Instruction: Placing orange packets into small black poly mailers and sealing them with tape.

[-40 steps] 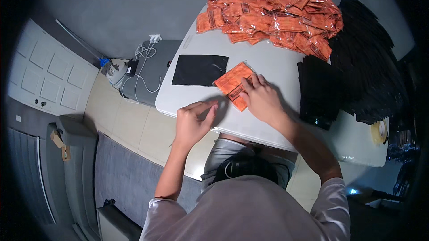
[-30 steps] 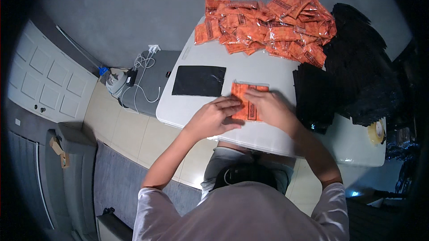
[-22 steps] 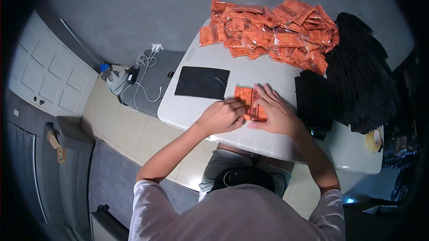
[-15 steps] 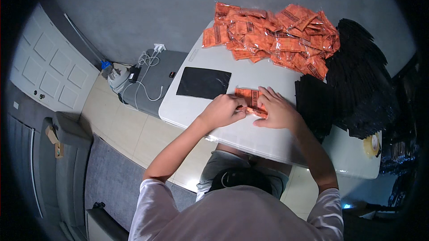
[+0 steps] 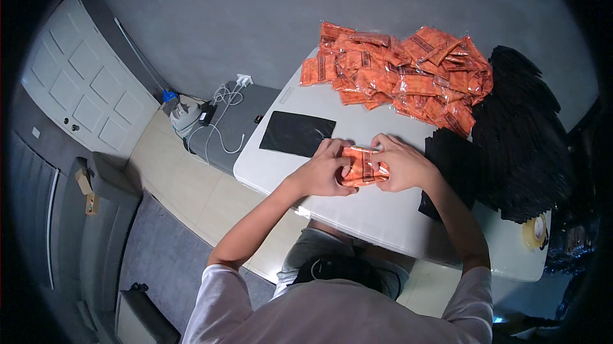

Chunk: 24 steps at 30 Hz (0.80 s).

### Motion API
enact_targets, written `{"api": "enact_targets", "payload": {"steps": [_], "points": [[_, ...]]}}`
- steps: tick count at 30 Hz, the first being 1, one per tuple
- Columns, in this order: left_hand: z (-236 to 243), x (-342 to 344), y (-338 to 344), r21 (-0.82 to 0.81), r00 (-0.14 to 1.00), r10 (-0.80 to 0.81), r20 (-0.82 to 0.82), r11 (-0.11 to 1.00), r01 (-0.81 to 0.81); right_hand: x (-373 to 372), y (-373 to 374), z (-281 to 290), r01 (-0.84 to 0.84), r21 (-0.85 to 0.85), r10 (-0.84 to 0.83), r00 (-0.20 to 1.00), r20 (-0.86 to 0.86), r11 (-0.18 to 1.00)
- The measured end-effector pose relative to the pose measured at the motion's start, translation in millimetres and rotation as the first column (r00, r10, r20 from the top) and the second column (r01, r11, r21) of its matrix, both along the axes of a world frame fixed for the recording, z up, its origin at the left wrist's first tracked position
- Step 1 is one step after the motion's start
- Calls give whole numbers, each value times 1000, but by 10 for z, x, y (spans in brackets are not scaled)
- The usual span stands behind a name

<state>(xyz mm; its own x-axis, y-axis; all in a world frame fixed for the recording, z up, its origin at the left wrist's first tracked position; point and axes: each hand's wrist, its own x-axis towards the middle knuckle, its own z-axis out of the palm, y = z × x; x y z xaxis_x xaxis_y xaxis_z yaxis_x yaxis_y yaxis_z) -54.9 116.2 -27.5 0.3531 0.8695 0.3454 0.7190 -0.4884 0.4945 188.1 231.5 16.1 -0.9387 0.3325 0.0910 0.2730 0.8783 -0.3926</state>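
Both of my hands grip one orange plastic packet (image 5: 363, 165) just above the white table (image 5: 377, 213). My left hand (image 5: 322, 172) pinches its left end and my right hand (image 5: 402, 164) holds its right end. A flat black bag (image 5: 295, 133) lies on the table just left of my hands. A large heap of orange packets (image 5: 399, 69) sits at the far side of the table.
A big pile of black bags (image 5: 517, 133) covers the table's right side. A roll of tape (image 5: 535, 232) lies near the right front corner. A low grey box with a power strip and white cables (image 5: 230, 98) stands left of the table, beside a white door (image 5: 83, 76).
My hands came together over the orange packets, gathered them into one bundle and drew it slightly toward me. The view shifted a little.
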Motion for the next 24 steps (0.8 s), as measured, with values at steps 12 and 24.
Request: {"api": "enact_targets", "payload": {"steps": [12, 24], "points": [[249, 77, 73, -68, 991, 36, 131, 997, -27, 96, 88, -112, -7, -36, 7, 1000, 5, 999], [-40, 151, -64, -263, 879, 323, 351, 935, -239, 181, 155, -153, 7, -20, -7, 1000, 14, 1000]]}}
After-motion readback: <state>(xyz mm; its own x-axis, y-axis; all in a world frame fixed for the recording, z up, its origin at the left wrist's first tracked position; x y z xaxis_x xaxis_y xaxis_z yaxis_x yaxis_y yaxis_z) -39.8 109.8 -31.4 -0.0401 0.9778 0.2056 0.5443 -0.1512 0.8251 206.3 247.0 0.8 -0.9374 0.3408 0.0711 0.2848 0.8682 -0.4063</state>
